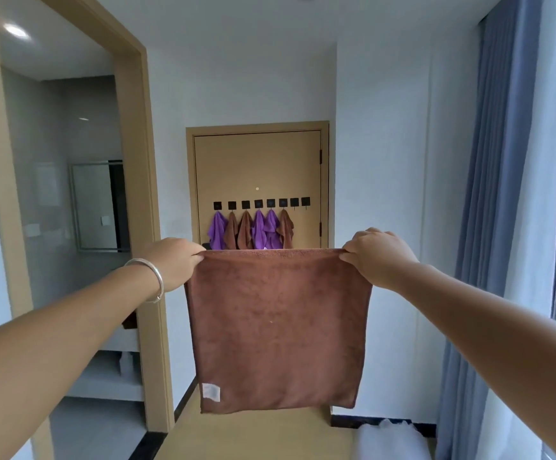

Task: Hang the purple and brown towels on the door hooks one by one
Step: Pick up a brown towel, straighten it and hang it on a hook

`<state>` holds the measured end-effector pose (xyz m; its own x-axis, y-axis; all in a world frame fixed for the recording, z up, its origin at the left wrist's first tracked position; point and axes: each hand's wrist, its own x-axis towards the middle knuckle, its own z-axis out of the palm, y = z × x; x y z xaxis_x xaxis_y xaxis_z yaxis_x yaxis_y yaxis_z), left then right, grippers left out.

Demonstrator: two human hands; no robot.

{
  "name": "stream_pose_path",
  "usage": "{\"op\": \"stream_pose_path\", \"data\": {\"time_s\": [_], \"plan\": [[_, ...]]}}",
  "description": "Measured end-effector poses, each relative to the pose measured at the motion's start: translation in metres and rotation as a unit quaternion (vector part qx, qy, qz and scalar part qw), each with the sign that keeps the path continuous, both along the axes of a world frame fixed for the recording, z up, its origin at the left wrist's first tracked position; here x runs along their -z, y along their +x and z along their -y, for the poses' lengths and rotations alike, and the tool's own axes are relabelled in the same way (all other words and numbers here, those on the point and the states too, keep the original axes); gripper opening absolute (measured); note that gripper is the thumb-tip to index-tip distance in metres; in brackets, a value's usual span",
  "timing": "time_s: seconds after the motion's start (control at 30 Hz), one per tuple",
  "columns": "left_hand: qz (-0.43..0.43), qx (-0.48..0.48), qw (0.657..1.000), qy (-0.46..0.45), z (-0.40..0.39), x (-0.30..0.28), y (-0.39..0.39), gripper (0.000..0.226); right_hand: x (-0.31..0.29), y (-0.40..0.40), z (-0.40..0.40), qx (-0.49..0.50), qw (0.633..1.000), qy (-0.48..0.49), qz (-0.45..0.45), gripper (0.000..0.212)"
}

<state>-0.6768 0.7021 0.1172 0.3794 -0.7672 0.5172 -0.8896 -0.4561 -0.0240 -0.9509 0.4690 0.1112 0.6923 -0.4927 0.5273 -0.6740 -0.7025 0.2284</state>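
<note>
A brown towel [278, 327] hangs flat and spread out in front of me, a white label at its lower left corner. My left hand [175, 260] pinches its top left corner and my right hand [377, 255] pinches its top right corner. Far ahead stands a tan door [256, 164] with a row of several black hooks [260, 203]. Purple towels [217, 231] and brown towels [245, 231] hang on the left hooks. The two rightmost hooks [299, 202] are bare. The held towel hides the door's lower part.
A wood-framed bathroom opening [137, 194] is on the left with a mirror and white shelves inside. Blue curtains [498, 227] and a window line the right. A white object [389, 439] lies on the floor at lower right. Tan flooring leads toward the door.
</note>
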Motion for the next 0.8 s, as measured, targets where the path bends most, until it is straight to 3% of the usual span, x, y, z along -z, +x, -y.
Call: {"op": "stream_pose_path", "data": {"time_s": [0.43,0.8], "plan": [[0.033,0.027,0.999,-0.003,0.205,0.019,0.156,0.036,0.015,0.132,0.182,0.031,0.999,-0.023,-0.027,0.037],[-0.007,0.057,0.998,-0.001,0.375,0.022,0.312,0.037,0.007,0.279,0.334,0.049,0.999,-0.006,-0.020,0.038]]}}
